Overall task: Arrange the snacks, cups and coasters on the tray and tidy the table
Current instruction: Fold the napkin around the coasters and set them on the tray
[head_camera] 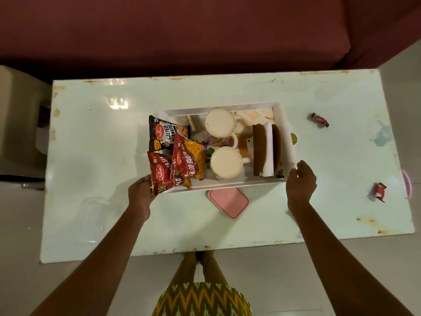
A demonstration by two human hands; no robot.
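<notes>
Tray [227, 185] — white, rectangular, glossy snack packets inside — left hand [140, 192] fingers round its end, right hand [300, 181] fingers loosely spread.

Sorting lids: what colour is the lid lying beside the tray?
Pink, a square lid; seen clearly in the head view.

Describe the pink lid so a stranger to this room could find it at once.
Start at the pale table and find the white tray at its middle. Just outside the tray's near wall, between the left hand and right hand, lies the pink lid. It is the only flat, rounded-square pink thing there, lying outside the tray.
</notes>
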